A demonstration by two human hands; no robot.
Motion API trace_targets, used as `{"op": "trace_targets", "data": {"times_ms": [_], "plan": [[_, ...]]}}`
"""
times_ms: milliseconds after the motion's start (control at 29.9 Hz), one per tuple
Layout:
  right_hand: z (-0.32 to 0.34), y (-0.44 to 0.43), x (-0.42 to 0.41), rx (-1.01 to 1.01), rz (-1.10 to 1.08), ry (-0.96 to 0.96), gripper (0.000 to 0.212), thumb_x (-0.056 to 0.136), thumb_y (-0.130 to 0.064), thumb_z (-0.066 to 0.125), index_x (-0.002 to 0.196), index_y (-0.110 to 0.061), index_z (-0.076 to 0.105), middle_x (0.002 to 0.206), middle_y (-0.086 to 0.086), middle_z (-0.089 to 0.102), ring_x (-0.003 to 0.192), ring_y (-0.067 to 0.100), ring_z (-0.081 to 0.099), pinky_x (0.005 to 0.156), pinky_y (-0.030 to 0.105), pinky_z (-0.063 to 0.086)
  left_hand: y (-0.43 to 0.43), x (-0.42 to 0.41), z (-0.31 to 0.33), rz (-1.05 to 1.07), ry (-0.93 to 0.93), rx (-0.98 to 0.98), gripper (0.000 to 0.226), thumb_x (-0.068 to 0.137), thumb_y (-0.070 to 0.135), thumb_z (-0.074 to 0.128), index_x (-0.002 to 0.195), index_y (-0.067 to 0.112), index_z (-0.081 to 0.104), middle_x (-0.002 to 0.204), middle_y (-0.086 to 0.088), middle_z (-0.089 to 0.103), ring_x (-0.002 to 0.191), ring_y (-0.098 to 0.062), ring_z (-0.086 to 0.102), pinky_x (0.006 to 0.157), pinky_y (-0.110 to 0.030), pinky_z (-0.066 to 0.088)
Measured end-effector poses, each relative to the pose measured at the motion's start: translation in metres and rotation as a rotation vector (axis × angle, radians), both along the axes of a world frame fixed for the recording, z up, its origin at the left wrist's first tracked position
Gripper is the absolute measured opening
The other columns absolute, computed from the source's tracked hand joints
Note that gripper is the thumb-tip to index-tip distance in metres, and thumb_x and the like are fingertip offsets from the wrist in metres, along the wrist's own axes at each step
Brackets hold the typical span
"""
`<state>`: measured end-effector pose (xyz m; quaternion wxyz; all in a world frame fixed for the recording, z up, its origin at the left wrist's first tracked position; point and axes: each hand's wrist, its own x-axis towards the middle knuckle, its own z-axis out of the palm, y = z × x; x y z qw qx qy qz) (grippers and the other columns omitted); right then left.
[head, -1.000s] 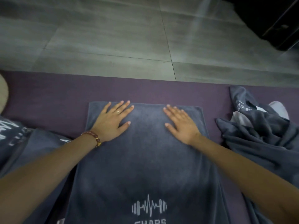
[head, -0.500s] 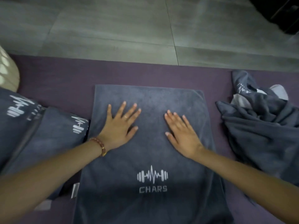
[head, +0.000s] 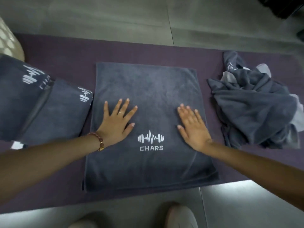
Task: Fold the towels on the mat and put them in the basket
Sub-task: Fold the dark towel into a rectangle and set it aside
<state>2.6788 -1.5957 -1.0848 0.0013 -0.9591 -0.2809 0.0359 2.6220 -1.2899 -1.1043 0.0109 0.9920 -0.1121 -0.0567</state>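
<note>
A dark grey towel with a white "CHARS" logo lies flat and folded in the middle of the purple mat. My left hand rests flat on its left half, fingers spread, palm down. Flat on the right half, just right of the logo, lies my right hand. Neither hand grips anything. A crumpled heap of grey towels sits on the mat's right end. Folded grey towels lie at the left. A cream perforated basket shows only partly at the left edge.
Grey tiled floor lies beyond the mat and in front of it. My knees show at the bottom edge. A dark object stands at the top right corner.
Both hands have slid toward me along the towel, from its far edge to beside the logo. The view has tilted down, showing the towel's near edge.
</note>
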Motion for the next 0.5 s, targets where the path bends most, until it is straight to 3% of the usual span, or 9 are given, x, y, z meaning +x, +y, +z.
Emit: {"op": "trace_targets", "data": {"times_ms": [67, 134, 234, 368, 435, 502], "plan": [[-0.008, -0.006, -0.044, -0.032, 0.200, 0.020, 0.064, 0.094, -0.041, 0.031, 0.148, -0.008, 0.026, 0.155, 0.006, 0.024, 0.143, 0.022, 0.021, 0.116, 0.041, 0.010, -0.008, -0.035, -0.002, -0.173, -0.018, 0.014, 0.060, 0.096, 0.050, 0.017, 0.148, 0.023, 0.026, 0.155, -0.008, 0.025, 0.142, -0.035, 0.023, 0.104, -0.072, 0.013], [-0.014, -0.027, -0.074, -0.060, 0.237, 0.031, 0.064, 0.094, -0.044, 0.032, 0.150, -0.014, 0.022, 0.156, 0.002, 0.020, 0.143, 0.020, 0.020, 0.115, 0.042, 0.012, -0.004, -0.070, -0.005, -0.270, 0.022, 0.037, 0.060, 0.098, 0.050, 0.008, 0.149, 0.025, 0.026, 0.156, -0.002, 0.023, 0.142, -0.034, 0.023, 0.104, -0.070, 0.015], [-0.015, -0.058, -0.091, -0.059, -0.009, 0.041, 0.064, 0.092, -0.045, 0.032, 0.149, -0.017, 0.023, 0.155, 0.002, 0.022, 0.141, 0.023, 0.022, 0.114, 0.040, 0.012, 0.016, -0.102, -0.006, -0.269, 0.058, 0.070, 0.061, 0.097, 0.050, 0.004, 0.148, 0.025, 0.028, 0.155, -0.002, 0.026, 0.141, -0.034, 0.026, 0.104, -0.069, 0.021], [-0.014, -0.058, -0.092, 0.011, -0.242, 0.099, 0.071, 0.089, -0.048, 0.026, 0.147, -0.007, 0.028, 0.153, 0.011, 0.029, 0.140, 0.023, 0.023, 0.113, 0.037, 0.012, 0.029, -0.106, -0.004, -0.277, 0.125, 0.108, 0.061, 0.097, 0.051, 0.005, 0.148, 0.026, 0.025, 0.155, -0.002, 0.026, 0.141, -0.032, 0.024, 0.104, -0.067, 0.022], [-0.013, -0.053, -0.093, 0.140, -0.364, 0.132, 0.075, 0.088, -0.050, 0.024, 0.147, -0.003, 0.026, 0.153, 0.016, 0.026, 0.140, 0.029, 0.024, 0.115, 0.038, 0.014, 0.025, -0.108, -0.002, -0.242, 0.135, 0.107, 0.061, 0.097, 0.052, 0.005, 0.149, 0.026, 0.021, 0.156, -0.002, 0.024, 0.144, -0.030, 0.015, 0.105, -0.067, 0.019], [-0.008, -0.050, -0.092, 0.289, -0.538, 0.148, 0.066, 0.091, -0.039, 0.040, 0.143, 0.000, 0.031, 0.146, 0.023, 0.030, 0.135, 0.038, 0.030, 0.113, 0.043, 0.021, 0.019, -0.116, -0.002, -0.234, 0.105, 0.090, 0.063, 0.097, 0.055, 0.009, 0.150, 0.023, 0.018, 0.156, -0.004, 0.024, 0.146, -0.027, 0.007, 0.106, -0.066, 0.018]]}}
